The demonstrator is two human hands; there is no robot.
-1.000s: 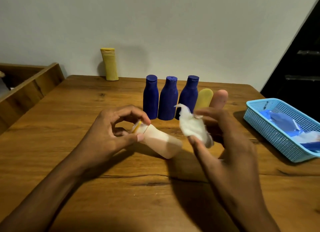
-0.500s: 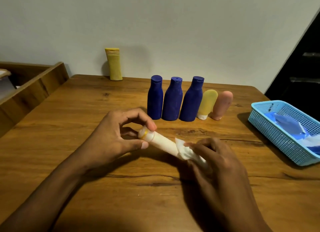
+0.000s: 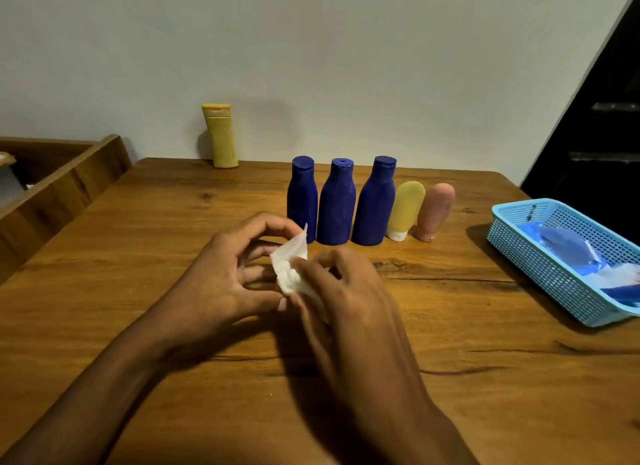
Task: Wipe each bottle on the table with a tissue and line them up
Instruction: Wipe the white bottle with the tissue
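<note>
We start with the counter (image 3: 450, 378), where five bottles already stand side by side in a row towards the back: three blue bottles (image 3: 336, 204), then a yellow tube (image 3: 406, 210) and a pink tube (image 3: 435, 211) upended on their caps. We judge these wiped and lined up. A yellow bottle (image 3: 221, 137) stands well apart at the far edge by the wall and looks untouched, so it is left to do. The blue basket (image 3: 540, 270) at the right holds blue and white items that we cannot identify.

Near the middle, our left hand (image 3: 221, 281) and right hand (image 3: 349, 291) meet over the tissue (image 3: 289, 267). The right grip is curled round the crumpled tissue; the left grip is curled close too, thumb and fingers bent towards the same spot. The cream bottle being wiped is almost wholly hidden, though we think it lies inside both grips.

Half a second earlier that cream bottle showed plainly, its cap pinched by the left hand and the tissue down near its base. Since then the tissue has travelled up to the cap end and covers it.
</note>
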